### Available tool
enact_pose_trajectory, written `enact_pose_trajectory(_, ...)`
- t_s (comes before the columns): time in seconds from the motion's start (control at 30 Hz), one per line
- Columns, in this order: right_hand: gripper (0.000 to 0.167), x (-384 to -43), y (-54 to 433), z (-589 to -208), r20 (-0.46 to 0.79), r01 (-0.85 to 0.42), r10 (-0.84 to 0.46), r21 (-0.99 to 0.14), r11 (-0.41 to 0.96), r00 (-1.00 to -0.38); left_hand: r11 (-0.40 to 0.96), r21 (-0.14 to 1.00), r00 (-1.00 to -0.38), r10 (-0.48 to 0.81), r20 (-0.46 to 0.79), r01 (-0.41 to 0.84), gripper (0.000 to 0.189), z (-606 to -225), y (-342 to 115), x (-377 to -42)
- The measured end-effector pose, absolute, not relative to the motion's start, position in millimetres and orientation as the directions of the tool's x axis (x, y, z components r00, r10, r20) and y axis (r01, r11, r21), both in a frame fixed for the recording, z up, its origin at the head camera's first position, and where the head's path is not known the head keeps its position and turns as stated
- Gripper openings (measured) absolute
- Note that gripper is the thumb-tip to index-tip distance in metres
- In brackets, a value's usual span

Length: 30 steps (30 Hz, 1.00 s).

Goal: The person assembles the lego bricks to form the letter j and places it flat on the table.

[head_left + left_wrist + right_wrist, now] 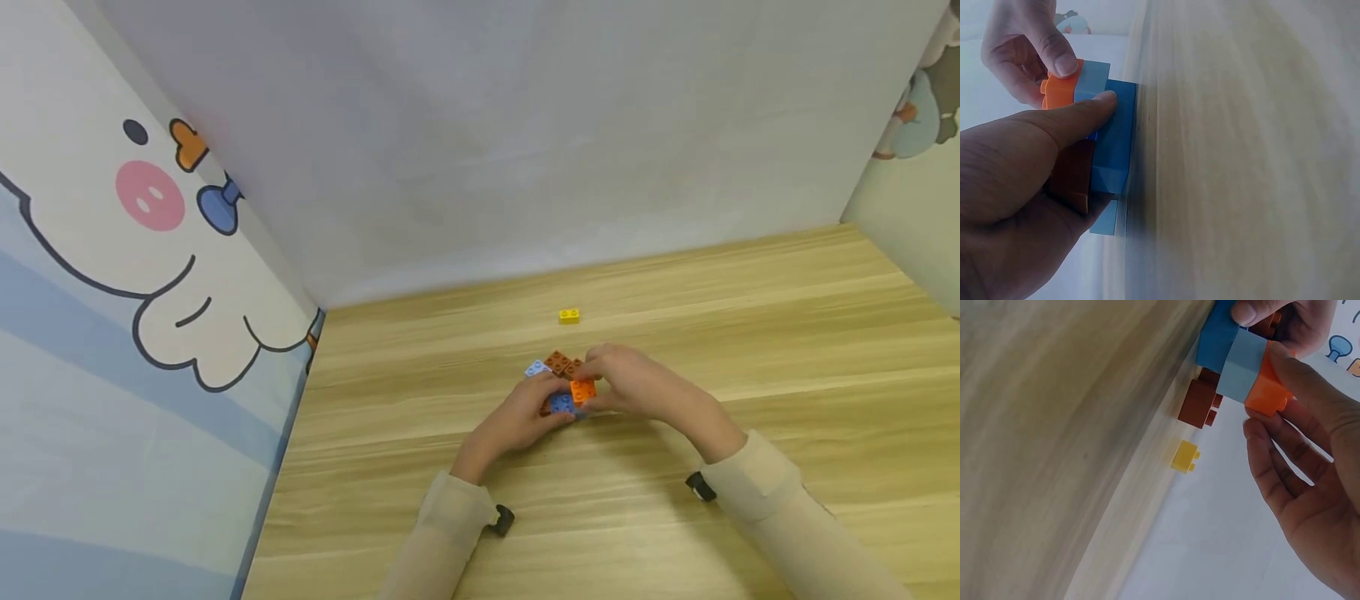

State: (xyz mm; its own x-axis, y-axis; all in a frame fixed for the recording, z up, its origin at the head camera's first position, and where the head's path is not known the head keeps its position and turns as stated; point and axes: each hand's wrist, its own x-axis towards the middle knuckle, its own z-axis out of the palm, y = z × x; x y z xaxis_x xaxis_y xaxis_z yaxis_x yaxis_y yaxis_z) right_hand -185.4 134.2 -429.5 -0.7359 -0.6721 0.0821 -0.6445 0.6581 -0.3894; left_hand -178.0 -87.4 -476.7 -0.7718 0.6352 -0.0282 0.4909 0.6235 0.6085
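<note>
My left hand (522, 412) grips a small brick build on the table, with its thumb along a dark blue brick (1114, 140). A brown brick (1074, 172) sits on top of that one, partly hidden by the hand. My right hand (636, 381) pinches an orange brick (1266, 389) between thumb and fingers. Under the orange brick is a grey-blue brick (1241, 364), which stands against the dark blue brick in the right wrist view. A bright blue studded brick (562, 403) shows between the hands in the head view.
Just behind the hands lie a light blue brick (537, 367) and brown bricks (557, 361). A yellow brick (569, 316) sits farther back on the wooden table (390, 392). A pale curtain (525, 150) hangs behind, and a cartoon-printed panel (82, 350) stands at the left.
</note>
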Motion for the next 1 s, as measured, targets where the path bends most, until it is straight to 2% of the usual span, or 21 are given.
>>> enact_pose_trajectory(0.33,0.034,-185,138,-430,0.067,-0.635,-0.675,-0.418,0.649,-0.735,0.647,0.583,-0.774,0.631,-0.046,0.492,0.041,-475,-87,-177)
enact_pose_trajectory(0.67,0.029,-196,142,-420,0.083,-0.598,-0.663,-0.528,0.604,-0.744,0.637,0.58,-0.769,0.639,-0.03,0.507,0.042,-476,-91,-180)
enact_pose_trajectory(0.87,0.029,-209,144,-419,0.109,-0.576,-0.612,-0.495,0.65,-0.783,0.655,0.58,-0.777,0.627,-0.059,0.484,0.044,-475,-93,-180)
enact_pose_trajectory(1.0,0.033,-217,146,-425,0.084,-0.554,-0.587,-0.46,0.694,-0.805,0.659,0.574,-0.777,0.626,-0.059,0.487,0.043,-477,-93,-179)
